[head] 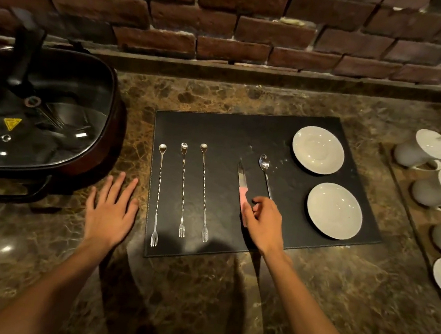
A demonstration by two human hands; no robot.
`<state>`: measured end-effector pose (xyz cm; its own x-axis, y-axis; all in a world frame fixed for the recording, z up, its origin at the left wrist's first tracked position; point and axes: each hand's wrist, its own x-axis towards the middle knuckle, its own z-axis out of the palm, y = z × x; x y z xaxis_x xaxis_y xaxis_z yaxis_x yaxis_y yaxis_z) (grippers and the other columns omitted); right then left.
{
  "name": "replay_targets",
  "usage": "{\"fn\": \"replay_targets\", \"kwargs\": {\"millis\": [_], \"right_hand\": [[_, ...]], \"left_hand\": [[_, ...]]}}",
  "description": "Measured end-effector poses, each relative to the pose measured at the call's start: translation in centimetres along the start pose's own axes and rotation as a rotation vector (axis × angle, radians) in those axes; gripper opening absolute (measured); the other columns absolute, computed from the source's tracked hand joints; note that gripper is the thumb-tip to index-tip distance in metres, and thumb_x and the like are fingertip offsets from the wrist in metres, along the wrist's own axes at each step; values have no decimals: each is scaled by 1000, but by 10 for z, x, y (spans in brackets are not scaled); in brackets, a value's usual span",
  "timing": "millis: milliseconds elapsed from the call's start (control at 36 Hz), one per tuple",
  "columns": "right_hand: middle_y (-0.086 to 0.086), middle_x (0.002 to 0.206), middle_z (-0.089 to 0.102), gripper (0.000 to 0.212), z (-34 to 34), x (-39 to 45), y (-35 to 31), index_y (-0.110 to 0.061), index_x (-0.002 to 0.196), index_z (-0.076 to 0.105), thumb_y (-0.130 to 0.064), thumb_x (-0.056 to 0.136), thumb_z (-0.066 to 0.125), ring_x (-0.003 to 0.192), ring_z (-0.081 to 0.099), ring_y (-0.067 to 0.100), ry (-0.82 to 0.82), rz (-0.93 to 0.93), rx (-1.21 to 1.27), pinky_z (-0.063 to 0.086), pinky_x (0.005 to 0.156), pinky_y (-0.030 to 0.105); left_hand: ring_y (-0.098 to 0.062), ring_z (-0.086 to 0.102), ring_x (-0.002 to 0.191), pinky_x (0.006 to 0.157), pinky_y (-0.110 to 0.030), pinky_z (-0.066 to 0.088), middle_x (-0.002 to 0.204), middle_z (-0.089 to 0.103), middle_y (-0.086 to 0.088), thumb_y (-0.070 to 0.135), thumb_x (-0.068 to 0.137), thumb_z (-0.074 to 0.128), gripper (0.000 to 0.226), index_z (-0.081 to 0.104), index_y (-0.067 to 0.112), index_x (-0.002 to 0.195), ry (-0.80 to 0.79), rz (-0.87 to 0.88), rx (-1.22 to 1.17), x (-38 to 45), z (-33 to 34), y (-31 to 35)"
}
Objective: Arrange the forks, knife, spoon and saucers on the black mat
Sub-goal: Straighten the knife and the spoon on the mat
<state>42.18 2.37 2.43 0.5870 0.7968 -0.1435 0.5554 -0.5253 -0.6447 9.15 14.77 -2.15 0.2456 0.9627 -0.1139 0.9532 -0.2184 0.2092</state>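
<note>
A black mat (245,131) lies on the marble counter. Three long twisted forks lie side by side on its left part: the left fork (158,195), the middle fork (183,190) and the right fork (204,192), prongs toward me. In the middle lies a knife (242,178) with a pink handle, and a spoon (265,173) is just right of it. Two white saucers sit at the right, the far saucer (318,150) and the near saucer (334,210). My right hand (261,222) pinches the knife's pink handle. My left hand (111,209) rests flat on the counter left of the mat.
A dark electric pot with a glass lid (39,118) stands at the left. White cups (440,187) lie on a tray at the right edge. A brick wall (229,23) runs along the back of the counter (200,300).
</note>
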Motion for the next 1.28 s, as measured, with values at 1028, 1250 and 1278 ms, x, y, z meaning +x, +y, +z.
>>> {"fn": "replay_targets", "kwargs": {"millis": [1028, 1250, 1278], "right_hand": [[9, 90, 66, 14, -32, 78, 30, -10, 100, 70, -12, 92, 58, 80, 59, 20, 51, 34, -122, 43, 76, 28], [7, 82, 65, 11, -41, 79, 33, -9, 91, 71, -12, 89, 61, 78, 59, 24, 59, 14, -129, 49, 75, 37], [8, 81, 66, 10, -41, 79, 32, -8, 89, 70, -12, 88, 61, 79, 59, 25, 62, 9, -134, 49, 75, 39]], "left_hand": [[-17, 20, 156, 119, -50, 17, 167, 28, 8, 50, 96, 24, 60, 39, 40, 153, 25, -57, 36, 10, -7, 22], [-15, 16, 157, 120, -52, 14, 168, 25, 9, 50, 97, 23, 59, 35, 42, 154, -12, -53, 46, 10, -4, 17], [-15, 15, 157, 121, -52, 13, 168, 24, 9, 50, 98, 22, 58, 34, 43, 154, -13, -56, 40, 11, -3, 17]]}}
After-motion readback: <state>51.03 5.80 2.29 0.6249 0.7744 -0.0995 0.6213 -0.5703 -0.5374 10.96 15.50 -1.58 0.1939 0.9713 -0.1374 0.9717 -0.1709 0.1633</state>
